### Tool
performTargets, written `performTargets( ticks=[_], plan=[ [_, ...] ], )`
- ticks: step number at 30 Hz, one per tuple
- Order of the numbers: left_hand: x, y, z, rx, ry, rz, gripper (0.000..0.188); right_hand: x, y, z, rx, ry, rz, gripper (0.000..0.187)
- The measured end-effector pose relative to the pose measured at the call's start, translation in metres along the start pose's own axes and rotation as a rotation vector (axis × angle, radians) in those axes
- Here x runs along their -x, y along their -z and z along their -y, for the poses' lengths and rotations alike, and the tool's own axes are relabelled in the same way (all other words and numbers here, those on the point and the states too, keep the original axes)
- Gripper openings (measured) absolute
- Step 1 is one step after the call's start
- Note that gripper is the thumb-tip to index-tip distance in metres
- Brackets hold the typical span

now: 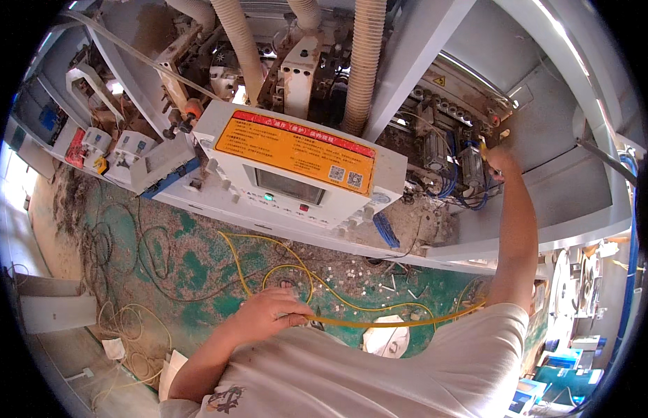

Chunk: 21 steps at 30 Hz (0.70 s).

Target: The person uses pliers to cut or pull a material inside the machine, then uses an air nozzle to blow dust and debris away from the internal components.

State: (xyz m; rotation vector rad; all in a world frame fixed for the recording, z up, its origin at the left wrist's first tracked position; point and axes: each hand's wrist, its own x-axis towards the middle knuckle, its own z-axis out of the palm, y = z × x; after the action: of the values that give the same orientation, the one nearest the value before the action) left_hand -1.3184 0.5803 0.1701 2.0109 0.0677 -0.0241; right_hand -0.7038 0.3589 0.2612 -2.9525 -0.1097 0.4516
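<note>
My left hand [272,313] is closed round a thin yellow hose [380,323] in front of my body. From that hand the hose runs right, toward my right forearm, and more of it loops on the floor. My right hand [504,164] reaches far up inside the open machine bay at the right. Its fingers are closed on a small tool with a yellow part [483,148], mostly hidden by the hand, so its kind is unclear. Just left of that hand are metal cylinders [470,167] and blue air tubes [448,182], coated with dust.
A white control box [303,164] with an orange label and small screen juts out at centre. Ribbed ducts [366,63] hang behind it. A grey frame post [414,70] stands left of the bay. Debris, cables and a round white piece [387,337] lie on the green floor [191,265].
</note>
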Motion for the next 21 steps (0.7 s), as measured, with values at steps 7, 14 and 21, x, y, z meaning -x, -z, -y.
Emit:
performTargets(
  ticks=[7, 14, 21],
  plan=[
    [0.001, -0.005, 0.003, -0.045, -0.020, -0.013, 0.021, -0.058, -0.026, -0.023, 0.008, 0.037, 0.012, 0.048],
    [0.001, -0.009, 0.005, -0.013, -0.005, 0.012, 0.021, -0.052, 0.005, 0.000, -0.334, 0.128, 0.170, 0.051],
    [0.003, -0.009, 0.003, -0.061, 0.013, 0.031, 0.023, -0.003, -0.001, 0.059, -0.248, 0.279, 0.081, 0.059]
  ],
)
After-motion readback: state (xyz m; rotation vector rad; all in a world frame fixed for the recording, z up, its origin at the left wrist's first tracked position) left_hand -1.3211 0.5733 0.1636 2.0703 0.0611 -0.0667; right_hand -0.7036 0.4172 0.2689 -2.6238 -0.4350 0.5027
